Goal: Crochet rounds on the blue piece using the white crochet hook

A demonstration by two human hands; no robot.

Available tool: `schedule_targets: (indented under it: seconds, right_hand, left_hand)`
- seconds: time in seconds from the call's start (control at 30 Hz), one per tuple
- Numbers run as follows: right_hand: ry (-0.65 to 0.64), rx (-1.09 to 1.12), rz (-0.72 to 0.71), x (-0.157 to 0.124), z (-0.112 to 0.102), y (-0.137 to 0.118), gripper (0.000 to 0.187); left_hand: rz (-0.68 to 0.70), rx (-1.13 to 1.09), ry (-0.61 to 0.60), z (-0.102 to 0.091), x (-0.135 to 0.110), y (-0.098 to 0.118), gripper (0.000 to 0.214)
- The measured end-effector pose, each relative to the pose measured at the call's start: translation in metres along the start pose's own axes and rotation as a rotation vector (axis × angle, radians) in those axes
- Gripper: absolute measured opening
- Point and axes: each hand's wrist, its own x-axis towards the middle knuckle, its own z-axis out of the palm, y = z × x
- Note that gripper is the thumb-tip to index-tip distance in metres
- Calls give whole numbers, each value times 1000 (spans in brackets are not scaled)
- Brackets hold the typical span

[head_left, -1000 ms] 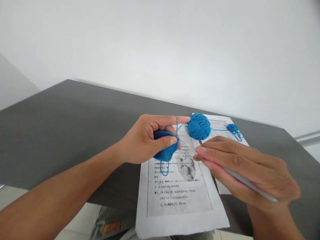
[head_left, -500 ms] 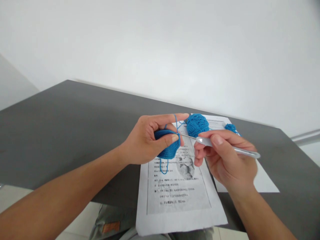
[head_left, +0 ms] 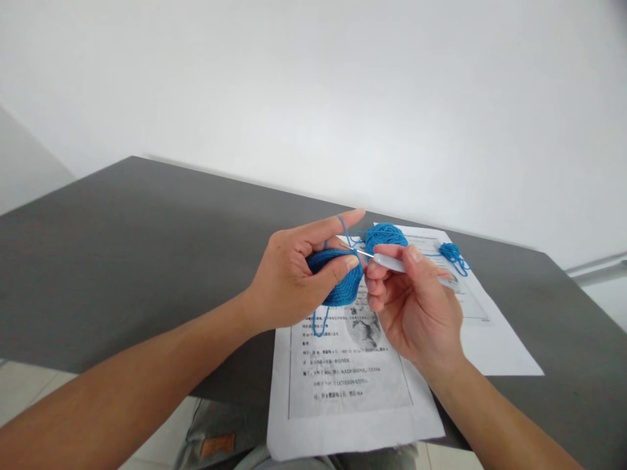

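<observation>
Between the thumb and fingers of my left hand (head_left: 306, 271) is a piece of blue crochet work (head_left: 343, 287), cupped in shape. Blue yarn loops over my raised left index finger and runs down to the work's upper edge. My right hand (head_left: 416, 300) grips a crochet hook (head_left: 389, 262) by its pale handle, with the thin metal shaft pointing left. The hook's tip lies at the top edge of the work, close to the yarn strand. A loose loop of blue yarn (head_left: 320, 326) hangs below the work.
Behind my hands sits a ball of blue yarn (head_left: 385, 236), with a small yarn tangle (head_left: 453, 254) to its right. A printed sheet (head_left: 353, 424) lies under my hands, overhanging the front edge of the dark table (head_left: 147, 261). Another sheet (head_left: 504, 346) is at right.
My right hand has moved left and slightly up with the hook, whose tip now pokes past the work's edge. My left index finger has lifted, and the work has shifted slightly right.
</observation>
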Motion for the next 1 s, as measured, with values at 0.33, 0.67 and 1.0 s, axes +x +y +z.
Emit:
schedule_targets:
  seconds: [0.33, 0.67, 1.0]
  right_hand:
    - [122, -434, -413, -16, 5, 20, 18]
    - [-158, -1362, -1096, -18, 0, 11, 46]
    - [-167, -1424, -1285, -12, -2, 22, 40]
  left_hand:
    - [19, 77, 97, 8, -3, 0, 47]
    - [-245, -391, 116, 9, -6, -2, 38]
    - [-295, -623, 115, 7, -6, -6, 33]
